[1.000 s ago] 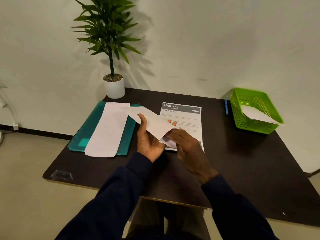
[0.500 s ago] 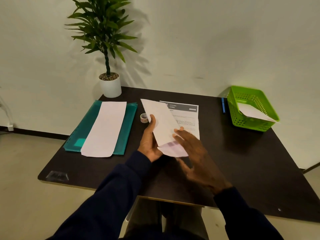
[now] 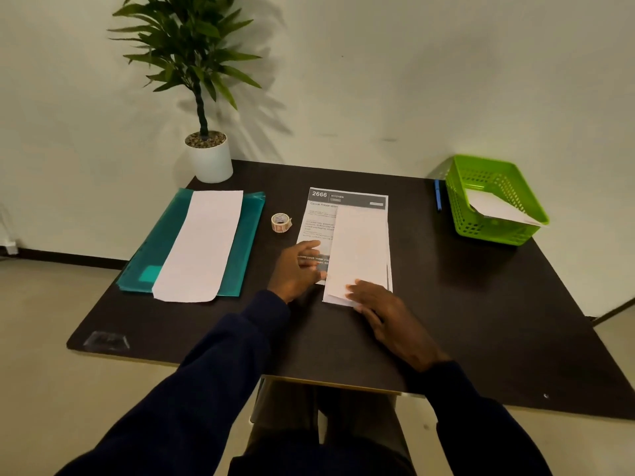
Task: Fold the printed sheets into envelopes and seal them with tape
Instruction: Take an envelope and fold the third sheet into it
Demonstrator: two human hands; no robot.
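Change: envelope (image 3: 359, 249), lifted a moment ago, now lies under my right fingers (image 3: 357, 291).
Fingers: both sets released, flat.
Meaning: I judge it ready for tape (image 3: 281, 222).

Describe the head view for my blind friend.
A white envelope lies on a printed sheet on a dark table; the right hand rests on its near end, the left hand on the sheet beside it. A tape roll, teal folder, green basket and potted plant sit around.
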